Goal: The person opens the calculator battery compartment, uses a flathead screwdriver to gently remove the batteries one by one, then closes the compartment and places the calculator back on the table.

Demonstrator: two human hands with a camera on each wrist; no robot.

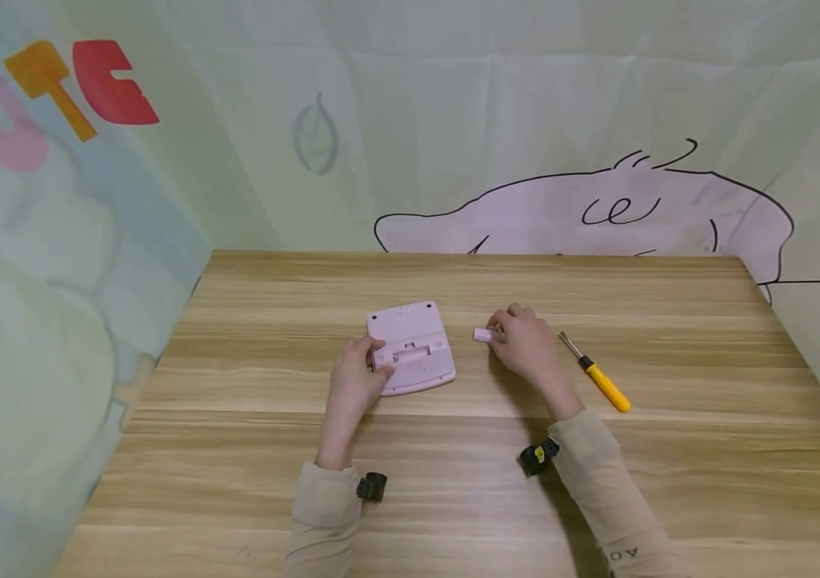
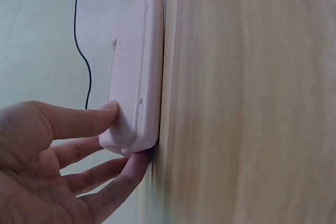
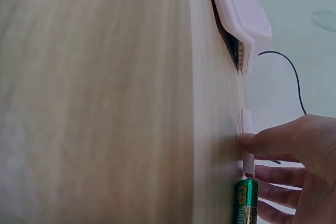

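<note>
A pink calculator [image 1: 410,321] lies face down on the table, its small battery compartment [image 1: 412,354] uncovered. My left hand [image 1: 357,376] grips its left edge, thumb on the back and fingers at the side and underneath, as the left wrist view shows. To the right, my right hand [image 1: 528,345] pinches a small pink battery cover [image 3: 247,121] just at the tabletop. Beside that cover, close to the fingers, is a green battery [image 3: 245,198], only partly in view in the right wrist picture. The keys of the calculator are hidden.
A screwdriver [image 1: 606,385] with a yellow handle lies right of my right hand. The wood-grain table [image 1: 250,474] ends at a printed cloth backdrop [image 1: 417,120]. Black cameras [image 1: 373,486] sit on both wrists.
</note>
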